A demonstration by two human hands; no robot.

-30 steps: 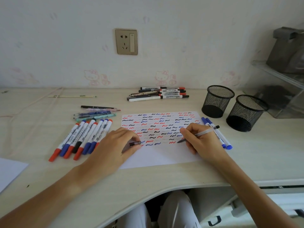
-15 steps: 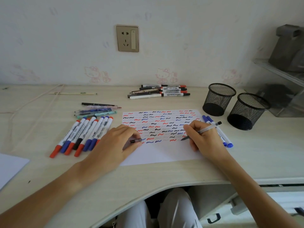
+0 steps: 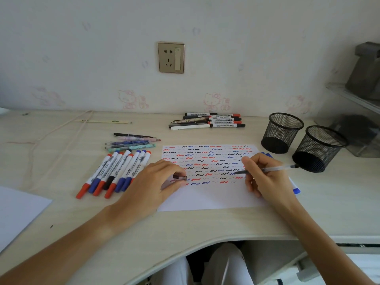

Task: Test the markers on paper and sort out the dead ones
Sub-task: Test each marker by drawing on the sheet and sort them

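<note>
Right hand [image 3: 267, 179] pinches clear pen [image 3: 267, 169], tip on paper [image 3: 209, 196] near its right edge; left hand [image 3: 152, 186] pinches what looks like the cap [image 3: 179, 177].

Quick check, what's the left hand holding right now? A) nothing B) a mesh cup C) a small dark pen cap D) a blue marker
C: the left hand pinches a small dark pen cap while resting on the paper; the right hand holds the uncapped pen.
</note>
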